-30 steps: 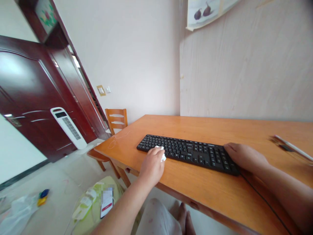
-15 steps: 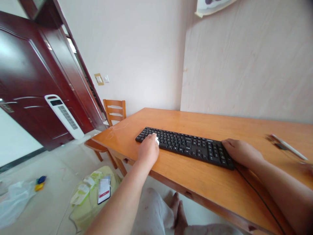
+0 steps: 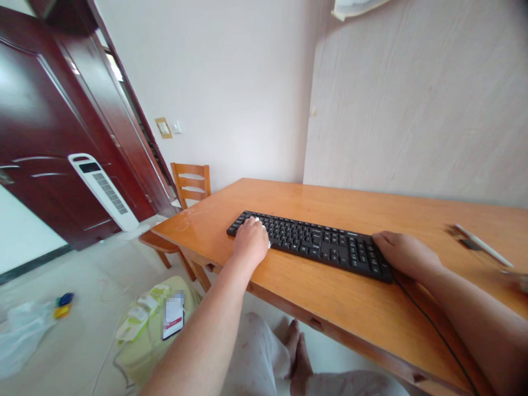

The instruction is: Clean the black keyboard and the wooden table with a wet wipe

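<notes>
A black keyboard (image 3: 307, 237) lies on the orange-brown wooden table (image 3: 289, 286), its cord trailing from the right end toward the front edge. My left hand (image 3: 251, 239) is closed over the left part of the keys. Bits of a white tissue (image 3: 257, 219) show at its fingers; most of it is hidden under the hand. At the other end, my right hand (image 3: 404, 254) grips the keyboard's right edge, thumb at the top corner and the other fingers mostly out of sight.
A pale stick-like item (image 3: 482, 246) lies on the table at the right. Beyond the left end stands a wooden chair (image 3: 192, 181). A phone (image 3: 173, 316) rests on a yellow-green covered seat (image 3: 142, 360) below left. A white tower fan (image 3: 105, 192) stands by the dark red door (image 3: 37, 121).
My left hand has shifted slightly up the keys with the tissue, which now shows less. My right hand stays on the keyboard's right edge. The whole view has moved a little.
</notes>
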Demonstrator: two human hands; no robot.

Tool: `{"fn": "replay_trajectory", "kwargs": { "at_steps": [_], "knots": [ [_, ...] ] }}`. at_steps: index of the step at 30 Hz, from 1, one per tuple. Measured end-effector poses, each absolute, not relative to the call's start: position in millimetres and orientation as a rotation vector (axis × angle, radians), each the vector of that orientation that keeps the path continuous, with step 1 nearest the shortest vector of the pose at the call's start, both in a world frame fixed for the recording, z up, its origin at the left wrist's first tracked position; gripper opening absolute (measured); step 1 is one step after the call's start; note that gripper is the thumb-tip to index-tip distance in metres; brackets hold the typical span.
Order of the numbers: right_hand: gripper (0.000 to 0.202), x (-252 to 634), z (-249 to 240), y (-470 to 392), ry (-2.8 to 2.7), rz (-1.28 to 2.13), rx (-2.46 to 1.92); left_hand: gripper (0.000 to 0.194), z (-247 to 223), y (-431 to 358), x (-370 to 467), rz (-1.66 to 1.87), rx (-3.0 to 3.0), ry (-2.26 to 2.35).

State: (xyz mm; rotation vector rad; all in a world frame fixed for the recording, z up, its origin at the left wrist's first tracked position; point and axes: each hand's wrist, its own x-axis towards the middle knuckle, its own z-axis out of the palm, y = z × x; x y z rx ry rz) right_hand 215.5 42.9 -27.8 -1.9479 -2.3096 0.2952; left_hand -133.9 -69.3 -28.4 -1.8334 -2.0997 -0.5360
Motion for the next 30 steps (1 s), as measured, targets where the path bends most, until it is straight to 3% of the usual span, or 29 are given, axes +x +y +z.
{"fn": "replay_trajectory", "kwargs": {
  "at_steps": [7,18,26,30],
  "knots": [
    [0.056,215.5,-26.8,40.3,-2.299,0.325,-1.932,0.047,-43.0,-76.6,-82.3,-0.517,-2.042,-1.862],
    [0.055,214.6,-28.6,41.5,-2.313,0.311,-1.886,0.041,-32.2,-64.8,-178.8,-0.451,-1.893,-2.061],
    [0.054,215.5,-30.1,41.6,-2.320,0.351,-1.881,0.041,-34.6,-82.9,-106.0,-0.451,-2.210,-1.762],
    [0.055,216.1,-29.9,40.0,-2.313,0.362,-1.880,0.045,-29.6,-87.4,-111.4,-0.412,-2.300,-1.731]
  ]
}}
